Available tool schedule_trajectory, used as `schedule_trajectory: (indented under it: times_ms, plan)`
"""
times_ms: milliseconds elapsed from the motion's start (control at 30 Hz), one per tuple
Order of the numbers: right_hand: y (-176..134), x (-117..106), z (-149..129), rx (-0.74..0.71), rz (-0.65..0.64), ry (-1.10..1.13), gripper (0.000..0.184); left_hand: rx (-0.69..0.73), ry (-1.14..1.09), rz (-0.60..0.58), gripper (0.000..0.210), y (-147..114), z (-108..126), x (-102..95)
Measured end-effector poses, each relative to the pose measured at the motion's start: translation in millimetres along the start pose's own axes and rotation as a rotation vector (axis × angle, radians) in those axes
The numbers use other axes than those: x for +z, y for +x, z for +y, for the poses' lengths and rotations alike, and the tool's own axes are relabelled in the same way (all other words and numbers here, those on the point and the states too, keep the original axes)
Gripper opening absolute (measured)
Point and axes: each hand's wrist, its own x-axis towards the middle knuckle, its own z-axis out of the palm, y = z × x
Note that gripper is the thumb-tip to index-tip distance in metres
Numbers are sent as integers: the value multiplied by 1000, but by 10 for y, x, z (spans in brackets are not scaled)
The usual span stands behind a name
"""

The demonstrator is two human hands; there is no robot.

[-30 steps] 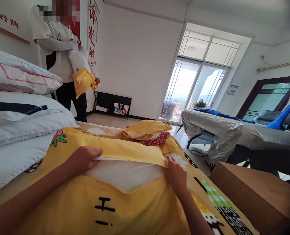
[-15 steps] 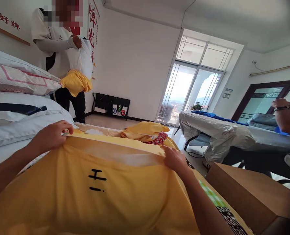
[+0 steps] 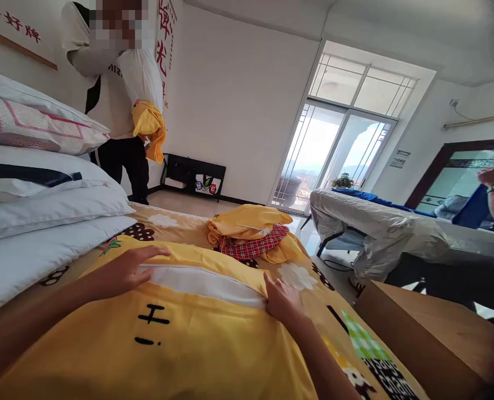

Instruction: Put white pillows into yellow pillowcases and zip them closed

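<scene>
Daylight glares through the white-framed sliding glass doors [image 3: 332,153]; the flat white ceiling [image 3: 390,33] looks dim, right-hand corners blackened

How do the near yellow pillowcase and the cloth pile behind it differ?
The pillowcase lies spread out; the cloth pile is bunched up.
The pillowcase shows black lettering; the cloth pile shows red checks.
The left hand and right hand touch the pillowcase, not the cloth pile.
Both are mainly yellow.

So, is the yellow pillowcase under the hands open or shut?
Open: the yellow pillowcase shows white material through a gap between the left hand and right hand.
</scene>
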Motion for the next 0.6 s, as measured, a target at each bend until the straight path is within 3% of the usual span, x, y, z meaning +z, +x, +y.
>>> schedule_trajectory:
  times_ms: [100, 167, 267, 367, 467, 533, 600]
  plan:
    - [149, -210, -153, -47, 79, -17, 61, 377, -41, -235, 40, 127, 808, 247]
    - [251, -237, -248, -77, 109, -2, 47, 438, 26, -255, 43, 209, 1133, 595]
    - [353, -174, -200, -57, 162, 47, 41, 303, 169, -362, 56, 352, 1281, 1039]
    - [359, -55, 7, 24, 273, 109, 49, 222, 284, -471, 58, 606, 1323, 1237]
    - [330, 100, 170, 53, 451, 244, 55, 192, 360, -460, 52, 966, 1483, 1396]
    - [331, 201, 234, 51, 534, 331, 52, 263, 379, -414, 39, 1169, 1588, 1577]
    - [351, 272, 291, 70, 568, 387, 49, 434, 376, -313, 33, 1277, 1603, 1801]
